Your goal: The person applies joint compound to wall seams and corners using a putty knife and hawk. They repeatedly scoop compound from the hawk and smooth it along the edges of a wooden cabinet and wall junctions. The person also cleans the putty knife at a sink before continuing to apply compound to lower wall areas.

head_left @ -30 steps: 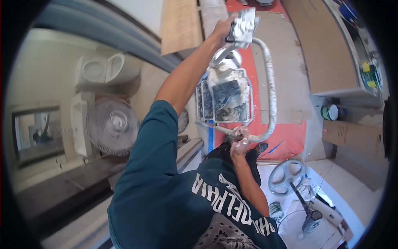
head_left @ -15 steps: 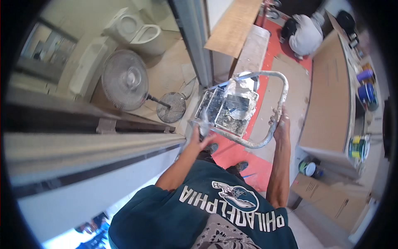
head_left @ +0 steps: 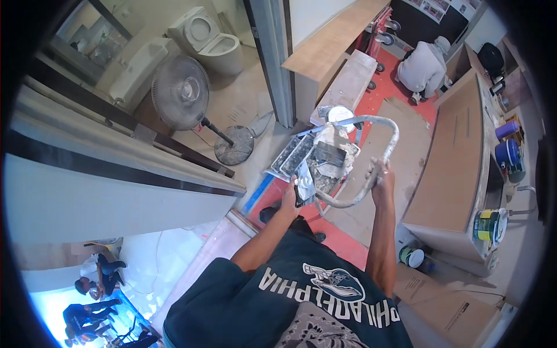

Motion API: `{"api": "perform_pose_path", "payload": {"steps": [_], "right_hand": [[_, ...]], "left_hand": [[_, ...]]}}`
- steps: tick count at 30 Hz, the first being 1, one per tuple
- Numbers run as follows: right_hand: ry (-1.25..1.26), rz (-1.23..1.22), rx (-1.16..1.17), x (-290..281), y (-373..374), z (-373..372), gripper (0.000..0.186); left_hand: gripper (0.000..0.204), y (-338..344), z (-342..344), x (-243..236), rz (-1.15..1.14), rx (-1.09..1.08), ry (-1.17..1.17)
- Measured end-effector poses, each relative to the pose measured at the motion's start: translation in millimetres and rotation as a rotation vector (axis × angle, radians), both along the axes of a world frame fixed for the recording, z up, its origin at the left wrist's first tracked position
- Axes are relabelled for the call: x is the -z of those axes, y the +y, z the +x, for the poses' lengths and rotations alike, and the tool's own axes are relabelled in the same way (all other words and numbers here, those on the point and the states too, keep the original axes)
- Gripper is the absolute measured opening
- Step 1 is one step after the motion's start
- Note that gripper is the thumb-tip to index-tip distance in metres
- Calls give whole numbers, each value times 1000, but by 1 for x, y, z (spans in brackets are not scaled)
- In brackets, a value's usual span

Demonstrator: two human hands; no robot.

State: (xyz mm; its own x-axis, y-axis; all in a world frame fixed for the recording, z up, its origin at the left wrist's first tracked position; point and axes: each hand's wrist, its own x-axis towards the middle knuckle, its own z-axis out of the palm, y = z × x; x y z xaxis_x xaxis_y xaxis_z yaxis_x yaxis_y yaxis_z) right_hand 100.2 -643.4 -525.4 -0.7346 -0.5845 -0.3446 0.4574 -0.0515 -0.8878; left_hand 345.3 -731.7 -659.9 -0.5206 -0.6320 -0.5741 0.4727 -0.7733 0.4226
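Note:
My left hand (head_left: pixel 288 197) is closed on flat silver, dark-edged scrapers (head_left: pixel 304 183), held at the lower left of a plaster-spotted tubular frame (head_left: pixel 348 203), apparently a stepladder's. My right hand (head_left: pixel 380 174) is wrapped round the frame's right side. Within and left of the tube, the ladder's platform carries rectangular trays (head_left: pixel 285 156) smeared with compound, a dark flat pad (head_left: pixel 329 154) and a crumpled white, plaster-covered heap (head_left: pixel 326 132). A round white container (head_left: pixel 341 117) sits at the far end.
A standing fan (head_left: pixel 174 93) is beyond the doorway at left. A person (head_left: pixel 420 69) crouches up the passage near a red trolley (head_left: pixel 374 32). Cabinets (head_left: pixel 441 174) and paint buckets (head_left: pixel 487 226) line the right. Other people (head_left: pixel 96 278) show at lower left. Cardboard (head_left: pixel 371 145) covers red flooring.
My left hand has come down from high up with the scrapers. My right hand has shifted up the frame to its right side. The view has swung, showing more passage and people.

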Motion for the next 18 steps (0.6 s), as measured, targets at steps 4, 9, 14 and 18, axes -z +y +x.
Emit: {"api": "perform_pose_path", "payload": {"steps": [4,9,14,18], "right_hand": [[102,116,-171,7,38,-15,42],[65,147,-90,41,121,-32,45],[51,304,-9,63,153,-56,36],[137,306,-89,69,179,-69,34]], "left_hand": [[43,16,7,-62,-75,-2,-233],[39,34,40,-95,-142,73,-302],[44,39,13,-141,-88,321,116],[46,97,-53,-192,10,569,279]]}}
